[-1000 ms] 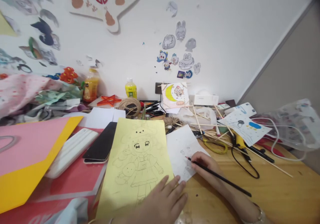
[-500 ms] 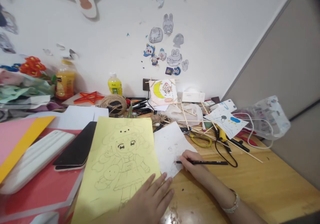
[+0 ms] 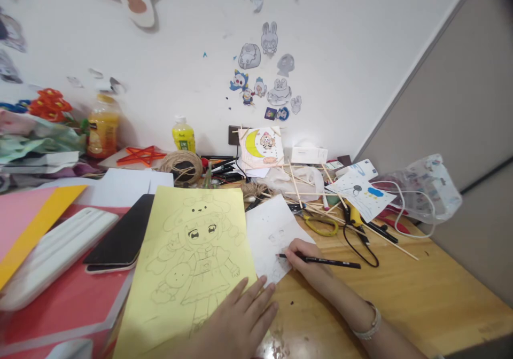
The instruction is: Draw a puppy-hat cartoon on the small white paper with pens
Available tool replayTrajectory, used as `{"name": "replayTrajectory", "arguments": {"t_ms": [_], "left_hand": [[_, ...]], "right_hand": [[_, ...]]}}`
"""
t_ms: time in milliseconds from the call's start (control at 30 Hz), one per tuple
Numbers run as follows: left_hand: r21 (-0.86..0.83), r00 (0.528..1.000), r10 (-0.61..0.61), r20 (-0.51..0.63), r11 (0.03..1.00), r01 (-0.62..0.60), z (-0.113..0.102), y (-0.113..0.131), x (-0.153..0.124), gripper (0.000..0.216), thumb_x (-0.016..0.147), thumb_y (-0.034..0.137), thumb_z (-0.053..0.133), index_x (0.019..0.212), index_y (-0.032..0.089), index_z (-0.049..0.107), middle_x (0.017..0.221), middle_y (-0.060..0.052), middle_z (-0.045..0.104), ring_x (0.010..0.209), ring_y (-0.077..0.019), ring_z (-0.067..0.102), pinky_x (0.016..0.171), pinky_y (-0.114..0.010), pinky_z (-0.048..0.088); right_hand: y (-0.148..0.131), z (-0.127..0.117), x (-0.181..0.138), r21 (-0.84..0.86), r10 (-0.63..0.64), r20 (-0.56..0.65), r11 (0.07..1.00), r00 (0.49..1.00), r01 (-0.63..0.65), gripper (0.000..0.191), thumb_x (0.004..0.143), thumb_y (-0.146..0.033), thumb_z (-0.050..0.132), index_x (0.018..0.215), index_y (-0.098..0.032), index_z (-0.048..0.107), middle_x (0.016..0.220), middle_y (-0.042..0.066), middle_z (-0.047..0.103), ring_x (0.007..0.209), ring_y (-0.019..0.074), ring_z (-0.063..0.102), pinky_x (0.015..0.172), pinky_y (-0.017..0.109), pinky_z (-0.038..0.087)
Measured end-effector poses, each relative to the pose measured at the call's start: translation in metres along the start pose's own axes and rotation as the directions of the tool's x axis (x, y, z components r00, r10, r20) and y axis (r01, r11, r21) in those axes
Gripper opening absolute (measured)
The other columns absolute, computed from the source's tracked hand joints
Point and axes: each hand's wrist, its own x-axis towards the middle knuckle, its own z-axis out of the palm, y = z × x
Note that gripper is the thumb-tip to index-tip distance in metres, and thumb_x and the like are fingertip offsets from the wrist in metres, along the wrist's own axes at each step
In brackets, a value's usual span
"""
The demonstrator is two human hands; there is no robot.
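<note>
A yellow sheet (image 3: 188,263) with a pencil drawing of a cartoon girl lies in front of me. My left hand (image 3: 236,321) rests flat on its lower right corner, fingers stretched out. Right of it lies a small white paper (image 3: 272,236) with faint marks. My right hand (image 3: 306,263) is closed on a black pencil (image 3: 324,262), and the pencil's tip touches the white paper near its lower edge. A bracelet sits on my right wrist.
A black phone (image 3: 120,239) and a white case (image 3: 56,255) lie left on a red surface. Twine (image 3: 182,166), bottles (image 3: 183,134), wooden sticks (image 3: 320,198), yellow-handled scissors (image 3: 320,225), a cable and a plastic bag (image 3: 425,188) crowd the back of the wooden table (image 3: 401,305).
The view swung right and down early on. My right hand lowered the pencil from steep to nearly level and brought its tip slightly left on the white paper. My left hand stayed put.
</note>
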Motion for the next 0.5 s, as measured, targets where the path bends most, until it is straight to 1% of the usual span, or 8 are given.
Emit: {"name": "replayTrajectory", "arguments": {"t_ms": [33, 100, 200, 233, 333, 400, 500], "left_hand": [[0.004, 1.0, 0.006, -0.007, 1.0, -0.006, 0.002, -0.001, 0.0, 0.071, 0.089, 0.047, 0.061, 0.144, 0.008, 0.04, 0.151, -0.02, 0.029, 0.139, -0.0399, 0.025, 0.108, -0.057, 0.028], [0.006, 1.0, 0.011, 0.014, 1.0, -0.011, -0.004, -0.001, 0.001, 0.069, 0.09, 0.047, 0.06, 0.143, 0.008, 0.041, 0.151, -0.021, 0.031, 0.138, -0.0402, 0.029, 0.107, -0.056, 0.03], [-0.017, 0.996, 0.004, 0.092, 1.0, -0.002, -0.031, 0.004, 0.004, 0.066, 0.088, 0.042, 0.064, 0.141, 0.008, 0.044, 0.148, -0.021, 0.036, 0.135, -0.04, 0.035, 0.106, -0.054, 0.034], [-0.03, 0.994, -0.017, 0.112, 0.999, 0.02, -0.041, 0.006, 0.005, 0.067, 0.088, 0.039, 0.066, 0.143, 0.009, 0.042, 0.149, -0.019, 0.035, 0.136, -0.038, 0.033, 0.108, -0.053, 0.032], [-0.047, 0.994, -0.047, 0.097, 0.998, 0.051, -0.061, 0.011, 0.005, 0.066, 0.087, 0.031, 0.068, 0.144, 0.012, 0.041, 0.15, -0.015, 0.036, 0.137, -0.0345, 0.033, 0.11, -0.048, 0.029], [-0.059, 0.996, -0.059, 0.066, 0.996, 0.063, -0.065, 0.012, 0.005, 0.066, 0.088, 0.031, 0.067, 0.145, 0.013, 0.04, 0.149, -0.014, 0.038, 0.137, -0.0325, 0.035, 0.112, -0.046, 0.027], [-0.063, 0.998, -0.059, 0.031, 0.996, 0.06, -0.063, 0.012, 0.003, 0.064, 0.09, 0.032, 0.065, 0.146, 0.014, 0.039, 0.149, -0.013, 0.039, 0.137, -0.0306, 0.035, 0.113, -0.043, 0.025]], "right_hand": [[-0.001, 0.0, 0.0, 0.016, -0.005, 0.003, 1.0, 1.0, 0.005, 0.03, 0.086, -0.033, 0.049, 0.058, -0.021, 0.049, 0.059, -0.002, 0.052, 0.058, 0.0145, 0.048, 0.057, 0.026, 0.036], [-0.003, 0.0, 0.0, 0.05, -0.014, 0.003, 0.999, 1.0, 0.014, 0.03, 0.087, -0.034, 0.05, 0.06, -0.021, 0.051, 0.061, -0.001, 0.053, 0.06, 0.0145, 0.049, 0.057, 0.026, 0.037], [-0.006, 0.0, -0.001, 0.082, -0.031, 0.013, 0.996, 0.999, 0.03, 0.026, 0.086, -0.033, 0.052, 0.063, -0.021, 0.052, 0.064, -0.001, 0.055, 0.063, 0.0149, 0.049, 0.058, 0.025, 0.038], [-0.007, 0.0, -0.001, 0.083, -0.036, 0.013, 0.996, 0.999, 0.034, 0.025, 0.086, -0.032, 0.053, 0.063, -0.021, 0.052, 0.064, -0.001, 0.055, 0.063, 0.0151, 0.049, 0.058, 0.025, 0.038], [-0.009, 0.0, -0.002, 0.059, -0.039, 0.009, 0.998, 0.999, 0.039, 0.022, 0.084, -0.028, 0.053, 0.063, -0.021, 0.052, 0.064, -0.001, 0.054, 0.063, 0.0151, 0.049, 0.058, 0.025, 0.038], [-0.01, 0.0, -0.002, 0.048, -0.042, 0.017, 0.998, 0.999, 0.041, 0.023, 0.085, -0.028, 0.053, 0.063, -0.021, 0.05, 0.063, -0.002, 0.053, 0.062, 0.0147, 0.048, 0.058, 0.025, 0.037], [-0.01, -0.001, -0.002, 0.06, -0.037, 0.019, 0.998, 0.999, 0.035, 0.025, 0.086, -0.029, 0.052, 0.062, -0.021, 0.05, 0.063, -0.002, 0.053, 0.062, 0.0142, 0.048, 0.057, 0.025, 0.037]]}}
